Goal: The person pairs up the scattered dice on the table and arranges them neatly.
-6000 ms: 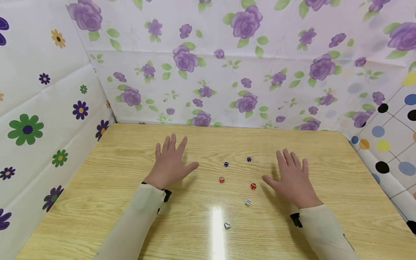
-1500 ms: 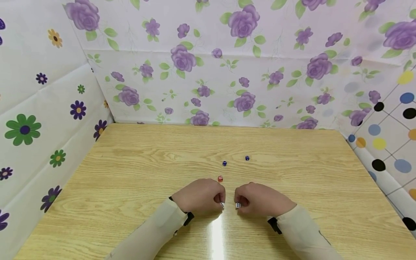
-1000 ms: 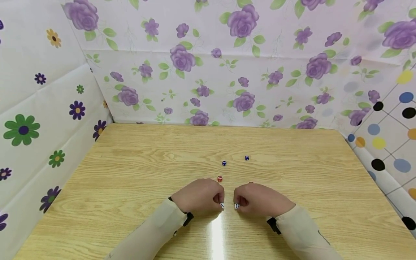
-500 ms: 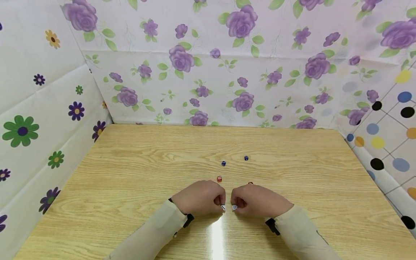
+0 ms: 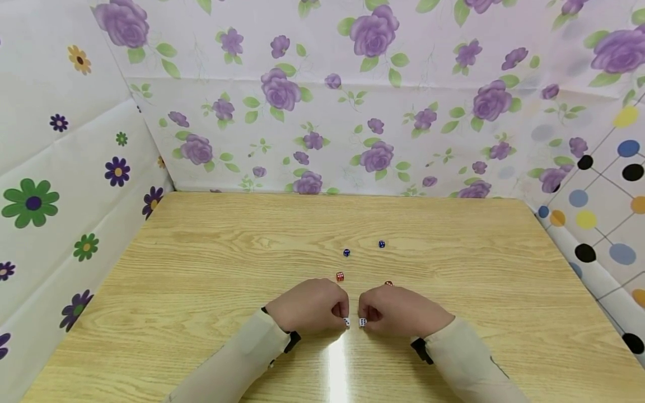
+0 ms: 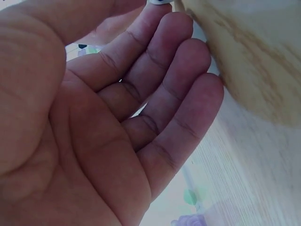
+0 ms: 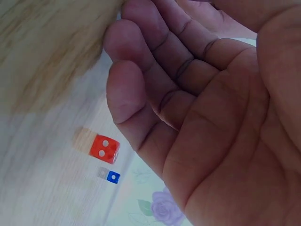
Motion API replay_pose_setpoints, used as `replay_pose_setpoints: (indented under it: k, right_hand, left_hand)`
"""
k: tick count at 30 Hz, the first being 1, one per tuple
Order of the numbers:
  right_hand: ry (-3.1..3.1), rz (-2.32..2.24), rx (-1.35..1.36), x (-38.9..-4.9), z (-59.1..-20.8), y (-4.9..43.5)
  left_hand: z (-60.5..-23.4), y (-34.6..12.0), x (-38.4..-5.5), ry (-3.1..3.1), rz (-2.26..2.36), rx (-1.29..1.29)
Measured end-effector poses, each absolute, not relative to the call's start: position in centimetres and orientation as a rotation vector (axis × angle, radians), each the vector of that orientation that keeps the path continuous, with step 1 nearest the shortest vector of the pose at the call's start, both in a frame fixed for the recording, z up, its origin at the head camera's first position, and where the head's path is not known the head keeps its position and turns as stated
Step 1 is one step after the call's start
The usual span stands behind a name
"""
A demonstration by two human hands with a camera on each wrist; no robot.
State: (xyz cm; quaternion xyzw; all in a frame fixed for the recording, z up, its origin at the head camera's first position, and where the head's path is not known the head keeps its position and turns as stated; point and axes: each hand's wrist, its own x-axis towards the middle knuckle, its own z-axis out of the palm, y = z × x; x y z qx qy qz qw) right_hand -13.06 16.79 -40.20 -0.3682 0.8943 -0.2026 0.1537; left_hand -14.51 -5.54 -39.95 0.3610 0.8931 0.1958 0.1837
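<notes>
My left hand pinches a white die between thumb and forefinger, low over the wooden table. Facing it across a narrow gap, my right hand pinches a second white die. In the left wrist view only a sliver of the white die shows at the top edge, past the curled fingers. The right wrist view shows the curled fingers, with that hand's die out of sight.
A red die lies just beyond my left knuckles. Another red die, partly hidden, sits behind my right hand. Two blue dice, one left and one right, lie farther back. Flower-printed cloth walls the rear edge.
Six seconds ago both hands were spread above the table and the white dice lay apart. Since then each hand has taken one, and the right hand has moved slightly left, narrowing the gap.
</notes>
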Motion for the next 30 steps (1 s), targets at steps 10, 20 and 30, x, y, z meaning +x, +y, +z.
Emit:
replay_pose_setpoints:
  k: [10, 20, 30]
  right_hand:
    - [2.544, -0.606, -1.047, -12.88, -40.42, 16.56]
    - [2.551, -0.6, -1.059, -13.06, -40.8, 16.68]
    - [2.547, -0.591, -1.038, -13.06, -40.89, 16.62]
  left_hand:
    - [-40.01, -5.46, -14.35, 2.526, 0.547, 1.053]
    - [-39.85, -5.53, -14.4, 2.511, 0.546, 1.035]
    - [-39.7, -5.39, -14.25, 2.516, 0.532, 1.047]
